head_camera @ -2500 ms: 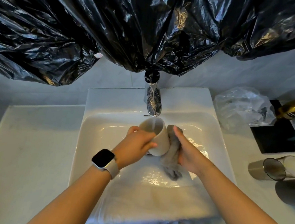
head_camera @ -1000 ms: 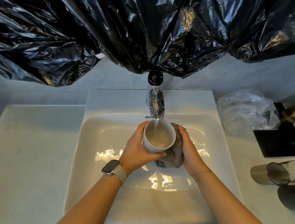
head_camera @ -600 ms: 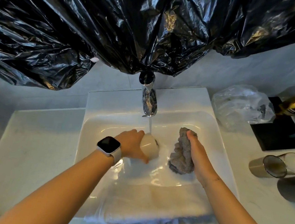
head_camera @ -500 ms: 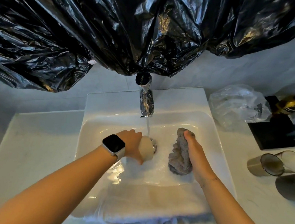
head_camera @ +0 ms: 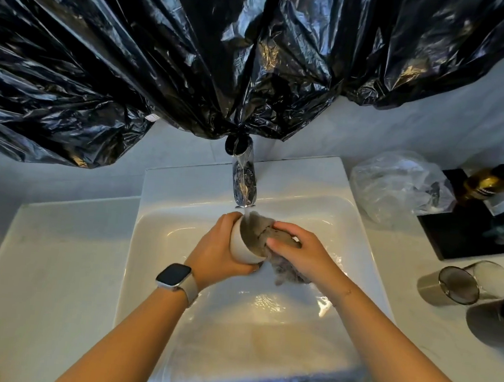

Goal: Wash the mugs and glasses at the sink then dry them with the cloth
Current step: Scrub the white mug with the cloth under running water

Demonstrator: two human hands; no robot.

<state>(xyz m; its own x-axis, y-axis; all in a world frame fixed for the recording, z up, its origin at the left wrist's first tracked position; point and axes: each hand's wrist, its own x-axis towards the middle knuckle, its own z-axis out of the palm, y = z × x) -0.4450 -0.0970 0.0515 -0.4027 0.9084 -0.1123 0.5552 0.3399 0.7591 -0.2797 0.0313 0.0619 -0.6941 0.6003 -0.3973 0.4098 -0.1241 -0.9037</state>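
1. Under the tap (head_camera: 244, 180), over the sink (head_camera: 160, 243): my left hand (head_camera: 220, 249) grips the mug (head_camera: 241, 244), mouth tilted right.
2. My right hand (head_camera: 296, 246) pinches the grey cloth (head_camera: 266, 237), stuffed inside the mug.
3. Best to twist the cloth around the inner wall, keeping the mug under the stream.
4. Glasses (head_camera: 465, 284) wait on the table (head_camera: 416, 321).
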